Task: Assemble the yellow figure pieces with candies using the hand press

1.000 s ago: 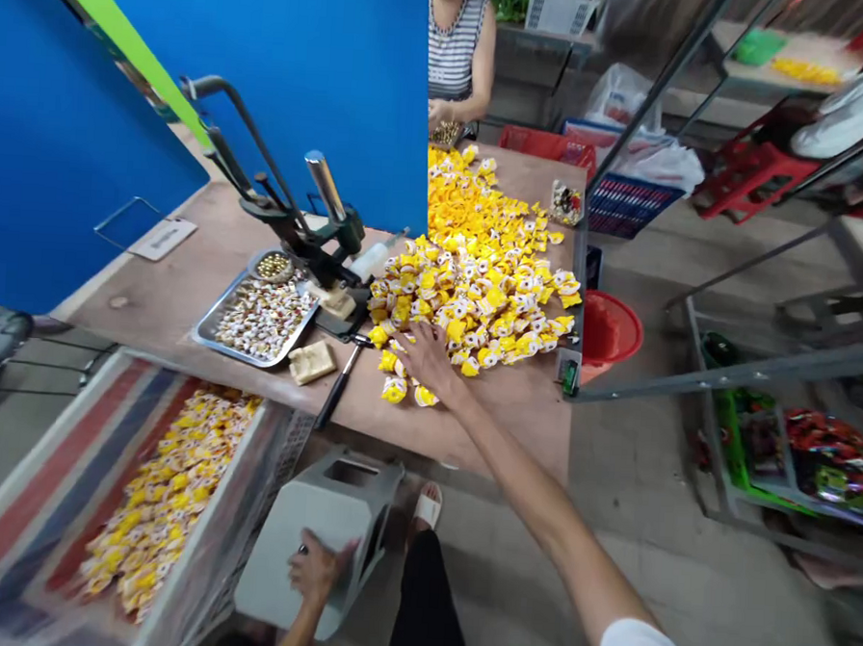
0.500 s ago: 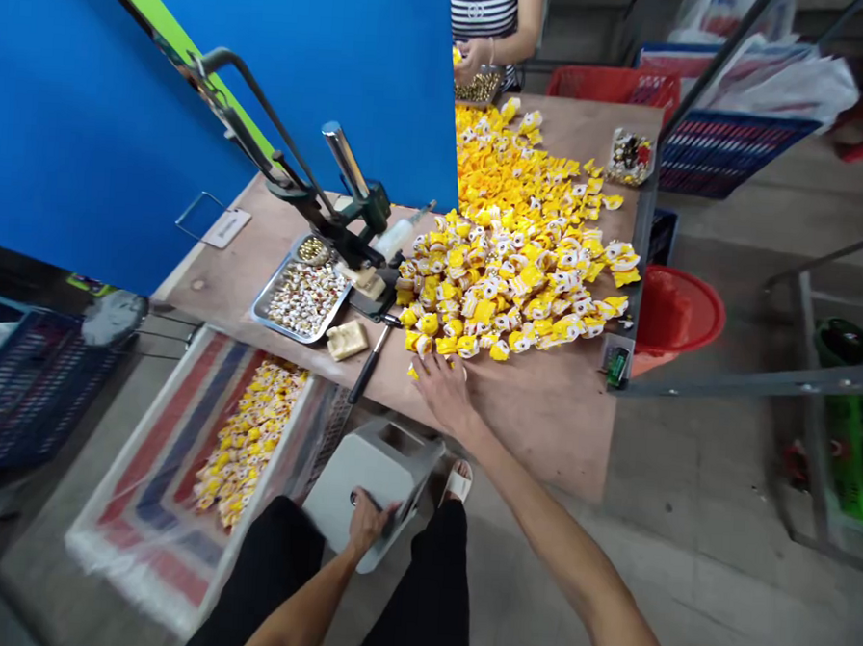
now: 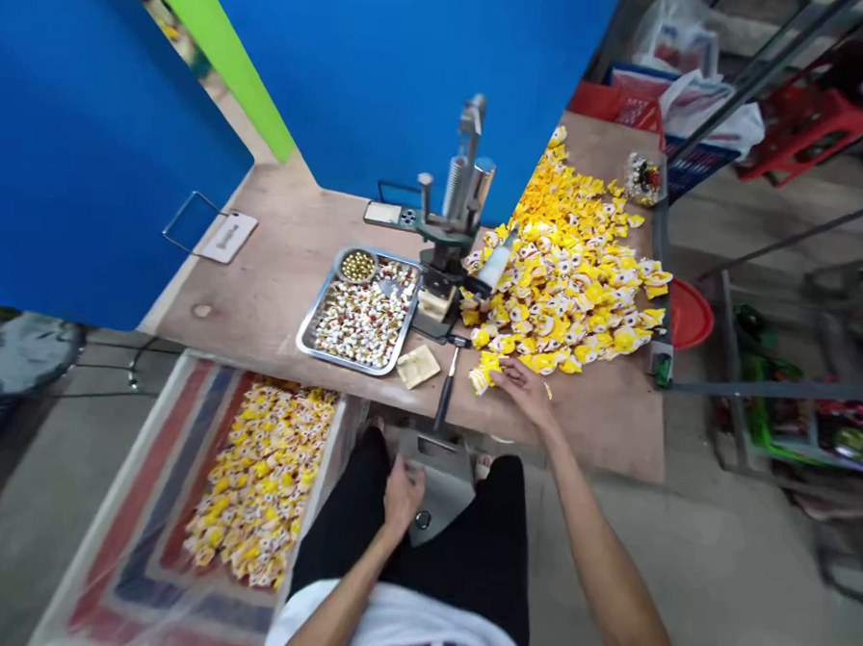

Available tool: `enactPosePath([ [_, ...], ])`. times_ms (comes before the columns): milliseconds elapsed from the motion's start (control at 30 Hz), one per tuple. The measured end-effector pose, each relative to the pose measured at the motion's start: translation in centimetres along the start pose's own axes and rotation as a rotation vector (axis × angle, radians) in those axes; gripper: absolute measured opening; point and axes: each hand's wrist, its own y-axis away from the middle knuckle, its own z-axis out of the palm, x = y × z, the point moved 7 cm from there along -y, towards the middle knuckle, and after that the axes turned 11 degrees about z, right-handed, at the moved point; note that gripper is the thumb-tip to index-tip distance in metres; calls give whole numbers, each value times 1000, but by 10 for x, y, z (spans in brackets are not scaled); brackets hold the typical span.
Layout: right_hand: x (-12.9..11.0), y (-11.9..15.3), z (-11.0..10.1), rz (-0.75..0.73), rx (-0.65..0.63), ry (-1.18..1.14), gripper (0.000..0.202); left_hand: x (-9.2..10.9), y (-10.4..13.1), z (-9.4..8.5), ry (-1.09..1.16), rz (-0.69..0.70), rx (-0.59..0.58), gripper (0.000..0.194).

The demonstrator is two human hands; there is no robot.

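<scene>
**Your right hand (image 3: 524, 386) worked at the yellow pieces (image 3: 570, 292), to the front right of the press (image 3: 447, 235)**

You had your right hand low over the table (image 3: 276, 257), forward and to the right of the press. Its fingers were bent and partly spread at the near edge of the pile, over a few loose pieces (image 3: 484, 372); I could not tell whether you pinched one. The main pile lay to the right of the press and ran back on that side, beside the blue panel (image 3: 416, 72).

Your left hand (image 3: 403, 495) was below the table's edge, in front of the press, over a grey stool (image 3: 451, 498) between your legs. Its fingers curled loosely inward; whether they held anything, I could not tell.

Just left of the press you had a metal tray (image 3: 343, 360) of small white parts (image 3: 363, 324), with a dish of gold beads (image 3: 357, 266) in its back left corner. A pale block (image 3: 419, 366) lay in front of the press, and right beside it a black-handled tool (image 3: 444, 401) pointed its grip toward you. Lower and well left of the press, a crate (image 3: 113, 538) lined with a striped sheet held more yellow pieces. Well to the right of the press, beyond the table, stood a red bucket (image 3: 689, 312).
</scene>
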Motion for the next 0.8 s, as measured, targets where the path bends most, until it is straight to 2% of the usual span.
enactPosePath([
  [67, -8, 1, 24, 52, 14, -51, 60, 13, -15, -80, 173, 207, 300, 51],
  [133, -22, -6, 47, 52, 11, -58, 61, 46, -28, -150, 343, 524, 596, 57],
  [167, -30, -12, 58, 42, 0, -57, 61, 66, -34, -174, 380, 687, 680, 63],
  [200, -37, -20, 68, 28, -19, -55, 61, 88, -42, -189, 385, 833, 698, 71],
  [267, -52, -39, 88, -9, -74, -49, 60, 124, -61, -200, 365, 1036, 666, 82],
  [333, -63, -55, 107, -45, -139, -44, 59, 141, -82, -199, 389, 1087, 663, 75],
  [400, -69, -66, 121, -75, -191, -49, 59, 141, -98, -198, 451, 1044, 737, 59],
  [467, -70, -74, 125, -99, -217, -61, 61, 135, -109, -199, 482, 1000, 828, 50],
  [533, -67, -82, 114, -126, -192, -89, 65, 131, -119, -202, 478, 984, 885, 48],
  [667, -54, -89, 61, -234, 10, -188, 60, 135, -145, -209, 510, 978, 920, 45],
  [733, -41, -81, 41, -290, 83, -215, 57, 144, -158, -209, 512, 991, 919, 45],
  [800, -26, -63, 34, -330, 101, -209, 55, 156, -167, -209, 499, 995, 927, 41],
])
